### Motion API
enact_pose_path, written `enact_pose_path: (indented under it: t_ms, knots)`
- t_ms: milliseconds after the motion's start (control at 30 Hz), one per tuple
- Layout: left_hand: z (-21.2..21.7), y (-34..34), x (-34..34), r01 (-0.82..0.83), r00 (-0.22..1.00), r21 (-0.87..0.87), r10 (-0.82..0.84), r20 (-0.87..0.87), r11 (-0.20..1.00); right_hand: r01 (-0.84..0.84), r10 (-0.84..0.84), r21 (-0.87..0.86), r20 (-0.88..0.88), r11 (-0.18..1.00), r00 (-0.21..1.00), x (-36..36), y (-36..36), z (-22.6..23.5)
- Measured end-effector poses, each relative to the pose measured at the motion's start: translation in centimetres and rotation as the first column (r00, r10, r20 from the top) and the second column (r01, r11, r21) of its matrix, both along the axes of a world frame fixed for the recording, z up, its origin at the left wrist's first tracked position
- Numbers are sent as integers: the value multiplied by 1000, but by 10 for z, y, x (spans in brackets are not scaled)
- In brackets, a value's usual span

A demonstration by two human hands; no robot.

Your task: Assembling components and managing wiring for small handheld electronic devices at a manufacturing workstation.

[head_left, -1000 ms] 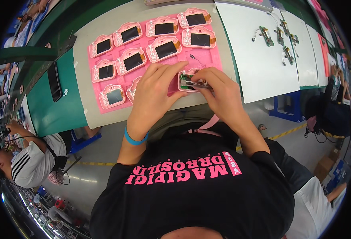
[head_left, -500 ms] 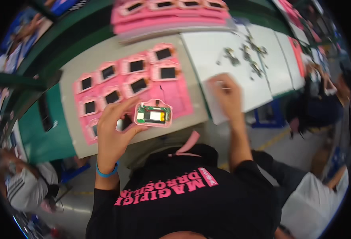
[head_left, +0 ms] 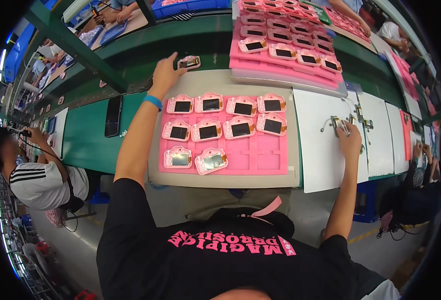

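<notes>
My left hand point(head_left: 165, 77) reaches out over the green belt beyond the table, thumb and forefinger apart. Just off its fingertips lies a pink camera-shaped case point(head_left: 189, 61) with its circuit side up. On the right, my right hand point(head_left: 350, 141) pinches a small wired electronic part point(head_left: 342, 130) above a white sheet point(head_left: 320, 150). More such wired parts point(head_left: 364, 123) lie beside those fingers. Between my arms, a pink foam tray point(head_left: 270, 171) carries several pink cases with dark screens, such as one case point(head_left: 211, 161) set slightly askew at the front.
Stacked pink trays point(head_left: 285, 71) full of similar cases stand at the far edge. A black phone point(head_left: 113, 116) rests on the green mat point(head_left: 86, 145) at left. A green metal post point(head_left: 75, 45) rises at far left. Other people work on both sides.
My left hand has moved from over the tray to the far belt, and the case it held now lies there. My right hand has moved right to the wired parts and pinches one.
</notes>
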State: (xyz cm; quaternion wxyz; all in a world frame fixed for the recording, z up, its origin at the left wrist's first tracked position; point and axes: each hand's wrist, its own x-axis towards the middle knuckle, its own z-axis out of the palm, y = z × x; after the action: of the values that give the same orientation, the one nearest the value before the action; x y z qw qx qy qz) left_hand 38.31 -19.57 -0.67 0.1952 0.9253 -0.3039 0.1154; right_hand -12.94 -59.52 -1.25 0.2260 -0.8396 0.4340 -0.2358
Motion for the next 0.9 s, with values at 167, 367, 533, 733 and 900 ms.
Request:
enact_pose_path:
  t_ms: [167, 367, 533, 733, 900]
  knots:
    - [97, 20, -136, 297, 921, -367, -366, -134, 881, -92, 83, 233, 49, 968, 995, -21, -7, 8]
    - [117, 60, -337, 410, 178, -302, -400, -899, 861, -329, 52, 636, 413, 698, 909, -13, 109, 52]
    - [28, 34, -406, -9, 261, -628, -604, -753, 778, -539, 219, 781, 493, 316, 842, -4, 244, 59]
    - [9, 67, -416, -335, 314, -637, -555, -770, 694, -585, 331, 798, 518, 145, 789, -1, 299, 31]
    - [40, 78, -394, -508, 382, -568, -422, -822, 647, -533, 278, 827, 477, 180, 834, 1, 294, 44]
